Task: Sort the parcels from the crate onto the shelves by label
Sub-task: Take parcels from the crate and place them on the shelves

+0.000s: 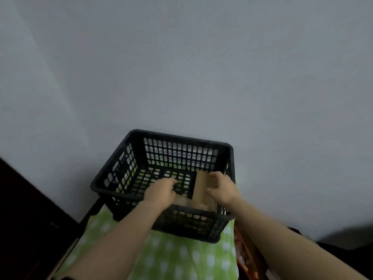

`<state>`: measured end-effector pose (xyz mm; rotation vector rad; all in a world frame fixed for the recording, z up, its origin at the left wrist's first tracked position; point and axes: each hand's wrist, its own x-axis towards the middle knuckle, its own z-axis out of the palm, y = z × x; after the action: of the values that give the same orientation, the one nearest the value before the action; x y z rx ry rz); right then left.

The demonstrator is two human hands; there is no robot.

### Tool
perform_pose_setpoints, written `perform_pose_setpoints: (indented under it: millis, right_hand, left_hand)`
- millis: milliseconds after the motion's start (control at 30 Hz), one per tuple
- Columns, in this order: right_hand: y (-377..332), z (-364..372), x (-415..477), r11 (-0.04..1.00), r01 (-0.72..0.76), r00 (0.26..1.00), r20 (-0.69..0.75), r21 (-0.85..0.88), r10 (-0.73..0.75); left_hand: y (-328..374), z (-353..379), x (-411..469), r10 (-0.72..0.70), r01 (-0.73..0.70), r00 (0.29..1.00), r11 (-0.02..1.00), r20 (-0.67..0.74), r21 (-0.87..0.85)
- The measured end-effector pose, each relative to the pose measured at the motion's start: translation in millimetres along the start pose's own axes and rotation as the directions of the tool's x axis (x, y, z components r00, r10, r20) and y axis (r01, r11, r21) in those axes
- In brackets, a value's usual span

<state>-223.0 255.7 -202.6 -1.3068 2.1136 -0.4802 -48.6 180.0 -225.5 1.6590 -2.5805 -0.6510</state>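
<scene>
- Propped in the near right corner of the crate [222, 145]: a brown parcel [201, 186], on edge against the right wall, long axis running near to far with the far end tipped up.
- Gripping it, the right hand [221, 187]: fingers curled over the far upper edge, thumb pressed on the left face.
- Just left of the parcel and apart from it, the left hand [161, 191]: knuckles up, fingers curled down toward the crate floor. Cannot tell whether holding anything.
- Below the left wrist, a paler cardboard piece [182, 201], possibly a second parcel; too blurred to say.
- Nearer to the parcel by far: the right hand. Likely calls for a lift up and toward the near side, clear of the crate rim.
- No label legible, no shelves in view.
- Under the crate, a green checked cloth [181, 257]; behind, a plain wall [181, 67].
</scene>
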Motion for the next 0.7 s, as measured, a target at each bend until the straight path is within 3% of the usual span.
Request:
perform_pose_setpoints:
  millis: [67,167,333,467,700]
  right_hand:
    - [-4.7,4.0,33.1,0.999,-0.042,0.999,0.018,-0.003,0.042]
    - [-9.6,10.7,78.8,0.997,-0.081,0.996,0.033,-0.015,0.081]
    - [-0.4,27.0,127.2,0.987,-0.145,0.985,0.087,-0.073,0.151]
    - [5.9,43.1,146.5,0.979,-0.173,0.973,0.138,-0.108,0.187]
    - [16.7,46.8,147.2,0.989,-0.112,0.973,0.19,-0.101,0.129]
  left_hand:
    - [-10.5,11.4,38.7,0.03,-0.037,0.986,0.998,0.166,0.041]
    - [-24.6,32.4,92.8,0.097,-0.182,0.899,0.97,0.427,0.162]
    - [-29.6,62.8,152.2,0.074,-0.349,0.737,0.893,0.671,0.284]
    - [-27.9,91.0,171.5,0.006,-0.4,0.66,0.85,0.751,0.344]
    - [-21.6,108.7,170.2,0.035,-0.453,0.688,0.801,0.725,0.391]
